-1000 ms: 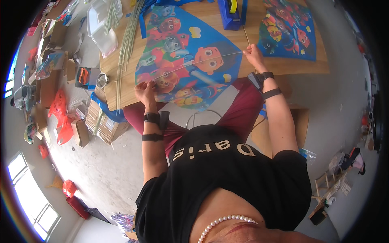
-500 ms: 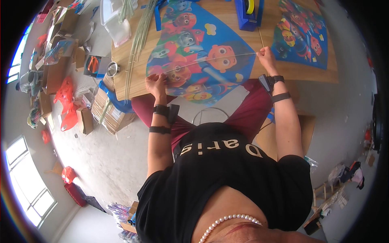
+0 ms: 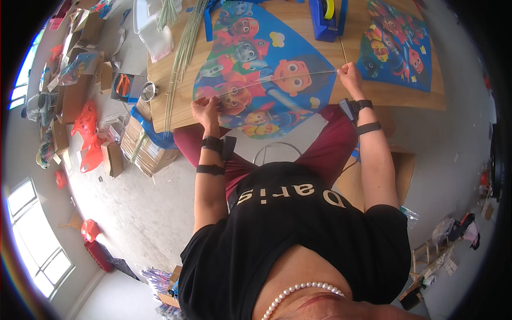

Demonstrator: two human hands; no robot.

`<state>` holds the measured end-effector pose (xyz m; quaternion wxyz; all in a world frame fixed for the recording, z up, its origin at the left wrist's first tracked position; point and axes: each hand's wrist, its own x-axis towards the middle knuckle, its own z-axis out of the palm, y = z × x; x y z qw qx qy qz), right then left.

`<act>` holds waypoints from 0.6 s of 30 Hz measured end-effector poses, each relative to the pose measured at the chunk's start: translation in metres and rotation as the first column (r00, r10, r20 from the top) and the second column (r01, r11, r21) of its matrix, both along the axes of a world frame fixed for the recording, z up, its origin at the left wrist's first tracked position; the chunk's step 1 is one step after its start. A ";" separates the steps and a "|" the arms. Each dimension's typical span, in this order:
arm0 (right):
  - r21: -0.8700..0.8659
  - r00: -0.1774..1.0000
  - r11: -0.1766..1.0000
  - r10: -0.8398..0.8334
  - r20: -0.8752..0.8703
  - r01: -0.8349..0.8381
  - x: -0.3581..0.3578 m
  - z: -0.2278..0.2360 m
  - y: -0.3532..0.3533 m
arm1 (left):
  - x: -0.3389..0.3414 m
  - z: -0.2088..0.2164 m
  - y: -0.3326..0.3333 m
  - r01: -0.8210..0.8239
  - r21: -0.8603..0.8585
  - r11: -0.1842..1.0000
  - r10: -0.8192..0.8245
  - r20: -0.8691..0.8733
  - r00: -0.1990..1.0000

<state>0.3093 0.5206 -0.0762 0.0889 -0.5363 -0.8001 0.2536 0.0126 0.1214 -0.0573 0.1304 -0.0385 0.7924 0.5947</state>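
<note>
A thin, pale, straight strand (image 3: 261, 81) is stretched between my two hands; whether it is a rod, a thread or clear tape I cannot tell. My left hand (image 3: 206, 110) pinches its left end at the table's front edge. Farther right, my right hand (image 3: 350, 76) pinches the other end beside the sheet's right corner. Beneath the strand lies a blue, curved-edged sheet (image 3: 288, 48) printed with cartoon figures. Its near part hangs past the table edge above my knees. Dark straps and small dark devices sit on both wrists.
A blue tape dispenser (image 3: 325, 26) with a yellow core stands at the back. Another printed sheet (image 3: 397, 48) lies on the right of the wooden table (image 3: 434, 98). Thin pale rods (image 3: 184, 58) and a metal-rimmed roll (image 3: 149, 92) are on the left. Cardboard boxes (image 3: 72, 98) and red bags crowd the left floor.
</note>
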 end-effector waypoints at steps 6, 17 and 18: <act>0.021 1.000 1.000 -0.003 0.028 0.002 0.000 -0.002 0.002 | 0.001 0.005 0.003 -0.004 -0.031 1.000 0.004 -0.010 1.000; 0.069 1.000 0.998 -0.008 -0.013 0.009 -0.002 -0.008 0.002 | 0.000 -0.007 0.003 0.016 -0.140 0.990 -0.033 -0.118 0.992; 0.072 1.000 0.997 -0.001 -0.013 0.002 -0.002 -0.008 0.001 | 0.000 -0.009 0.002 0.010 -0.134 0.991 -0.027 -0.123 0.992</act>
